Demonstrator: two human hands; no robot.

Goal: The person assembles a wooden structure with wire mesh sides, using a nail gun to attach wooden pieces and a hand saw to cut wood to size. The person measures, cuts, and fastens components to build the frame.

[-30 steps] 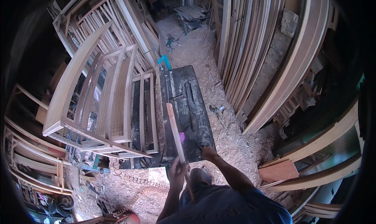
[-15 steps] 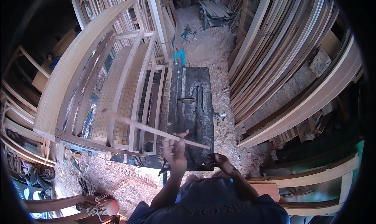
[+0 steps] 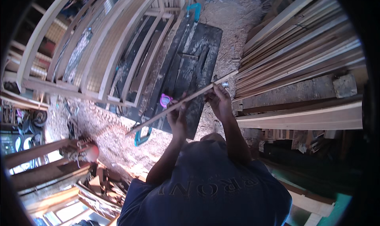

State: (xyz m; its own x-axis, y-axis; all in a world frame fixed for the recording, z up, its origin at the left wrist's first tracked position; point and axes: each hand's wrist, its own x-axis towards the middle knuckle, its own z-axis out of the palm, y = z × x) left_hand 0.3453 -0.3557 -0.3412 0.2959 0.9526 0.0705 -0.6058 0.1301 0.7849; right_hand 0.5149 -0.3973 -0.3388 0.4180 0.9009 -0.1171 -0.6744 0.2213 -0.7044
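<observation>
A long thin wooden strip [image 3: 198,92] slants across in front of me, its right end higher in the picture than its left. My left hand [image 3: 178,117] is closed around it near the middle. With fingers pinched, my right hand [image 3: 219,101] grips the strip farther toward its right end. Beside my left fingertips shows a round pink thing, which looks like a tape measure [image 3: 165,100]; I cannot tell whether the hand touches it. Below the strip lies a dark, worn workbench [image 3: 174,79].
Teal clamps sit at the bench's far end [image 3: 194,11] and near left corner [image 3: 142,138]. A slatted wooden frame [image 3: 113,64] rests on the left. Long boards [image 3: 293,56] are stacked on the right. Wood shavings [image 3: 113,119] cover the floor; a coiled hose lies there.
My right hand has risen from the bench edge and taken hold of the strip. The strip now slants the other way. My view has turned, and the pink thing has come into sight.
</observation>
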